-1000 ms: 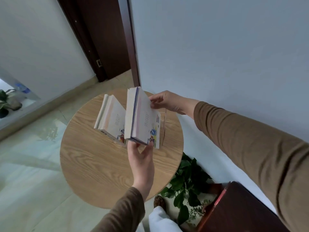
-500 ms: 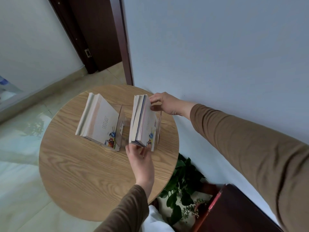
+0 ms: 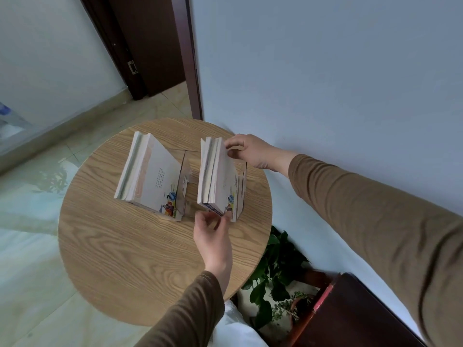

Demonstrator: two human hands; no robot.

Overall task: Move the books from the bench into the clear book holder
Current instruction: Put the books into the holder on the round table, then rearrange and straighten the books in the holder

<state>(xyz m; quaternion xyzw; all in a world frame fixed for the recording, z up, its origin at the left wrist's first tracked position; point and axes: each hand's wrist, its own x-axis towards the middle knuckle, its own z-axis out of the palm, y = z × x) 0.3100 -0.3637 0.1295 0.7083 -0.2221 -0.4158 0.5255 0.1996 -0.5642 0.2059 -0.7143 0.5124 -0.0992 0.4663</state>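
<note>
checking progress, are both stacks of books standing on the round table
Yes, the left stack and right stack both stand on the round wooden table.

Soft, even daylight fills the scene, brightest on the glossy floor (image 3: pixel 37 196) left of the table (image 3: pixel 125 246), where pale reflections glare. Shadows are faint. Wide-angle distortion bends the door frame (image 3: pixel 190 58) beyond the table; the left hand (image 3: pixel 213 236) is slightly motion-blurred.
</note>
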